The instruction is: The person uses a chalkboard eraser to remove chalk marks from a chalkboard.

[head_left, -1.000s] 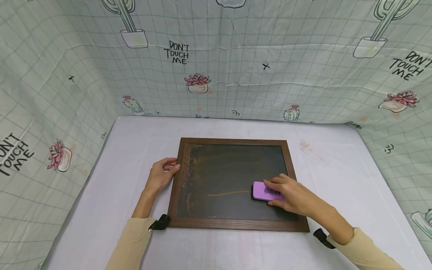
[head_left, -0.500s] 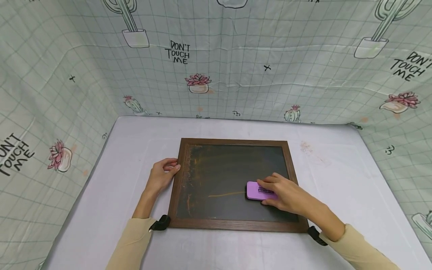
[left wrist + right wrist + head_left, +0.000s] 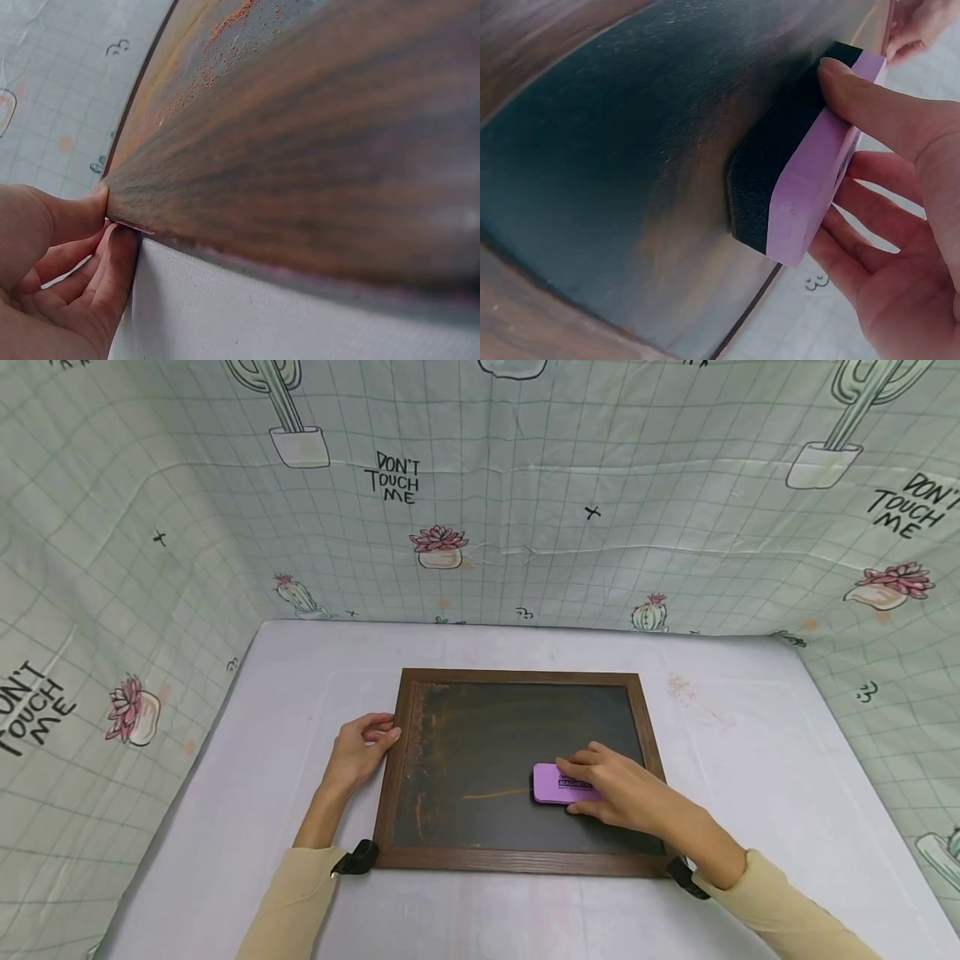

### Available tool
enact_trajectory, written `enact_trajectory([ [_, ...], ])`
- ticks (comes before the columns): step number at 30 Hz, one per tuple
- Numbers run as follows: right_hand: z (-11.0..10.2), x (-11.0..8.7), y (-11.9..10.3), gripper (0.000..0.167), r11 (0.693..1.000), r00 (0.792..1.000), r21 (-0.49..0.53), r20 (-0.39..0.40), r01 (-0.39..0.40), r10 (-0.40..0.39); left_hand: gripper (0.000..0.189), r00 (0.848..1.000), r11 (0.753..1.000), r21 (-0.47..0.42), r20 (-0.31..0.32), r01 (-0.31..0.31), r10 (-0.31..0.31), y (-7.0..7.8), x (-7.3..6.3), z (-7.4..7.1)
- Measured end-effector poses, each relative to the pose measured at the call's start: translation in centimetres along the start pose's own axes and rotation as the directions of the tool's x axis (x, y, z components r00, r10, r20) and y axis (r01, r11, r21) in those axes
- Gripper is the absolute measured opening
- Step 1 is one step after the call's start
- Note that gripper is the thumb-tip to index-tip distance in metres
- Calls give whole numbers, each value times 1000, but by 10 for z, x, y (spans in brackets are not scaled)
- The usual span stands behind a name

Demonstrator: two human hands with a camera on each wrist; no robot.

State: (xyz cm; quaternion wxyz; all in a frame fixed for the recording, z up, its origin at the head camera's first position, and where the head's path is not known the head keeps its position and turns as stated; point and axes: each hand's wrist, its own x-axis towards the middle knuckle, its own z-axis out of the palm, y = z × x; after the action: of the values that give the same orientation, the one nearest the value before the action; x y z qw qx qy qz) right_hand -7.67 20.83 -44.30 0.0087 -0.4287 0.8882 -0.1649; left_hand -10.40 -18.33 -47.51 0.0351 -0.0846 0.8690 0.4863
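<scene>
A chalkboard [image 3: 487, 727] with a brown wooden frame lies flat on the white table. Its dark surface carries faint orange chalk smears on the left and one thin orange line [image 3: 491, 794] in the lower middle. My right hand [image 3: 618, 787] grips a purple board eraser [image 3: 546, 783], thumb on one side and fingers on the other. In the right wrist view the eraser's black felt [image 3: 761, 184] faces down against the board. My left hand [image 3: 357, 753] holds the frame's left edge; in the left wrist view the thumb [image 3: 79, 217] and fingers pinch that edge.
The white table [image 3: 315, 668] reaches out on every side of the board, with a faint reddish smudge [image 3: 680, 686] at the right. A cactus-printed grid cloth [image 3: 510, 485] walls off the back and sides. Orange chalk dust [image 3: 191, 86] lies along the frame's inner left edge.
My right hand has slid the eraser leftward along the orange line, covering or wiping away its right end. The left hand and the chalkboard have stayed in place.
</scene>
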Motion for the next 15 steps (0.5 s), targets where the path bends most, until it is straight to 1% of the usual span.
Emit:
enact_trajectory([
  [8, 3, 10, -3, 57, 1000, 1000, 3, 10, 15, -15, 37, 1000, 1000, 1, 4, -1, 1, 0, 1, -1],
  [15, 5, 21, -7, 56, 999, 998, -6, 24, 51, -51, 36, 1000, 1000, -3, 3, 1, -1, 0, 1, -1],
])
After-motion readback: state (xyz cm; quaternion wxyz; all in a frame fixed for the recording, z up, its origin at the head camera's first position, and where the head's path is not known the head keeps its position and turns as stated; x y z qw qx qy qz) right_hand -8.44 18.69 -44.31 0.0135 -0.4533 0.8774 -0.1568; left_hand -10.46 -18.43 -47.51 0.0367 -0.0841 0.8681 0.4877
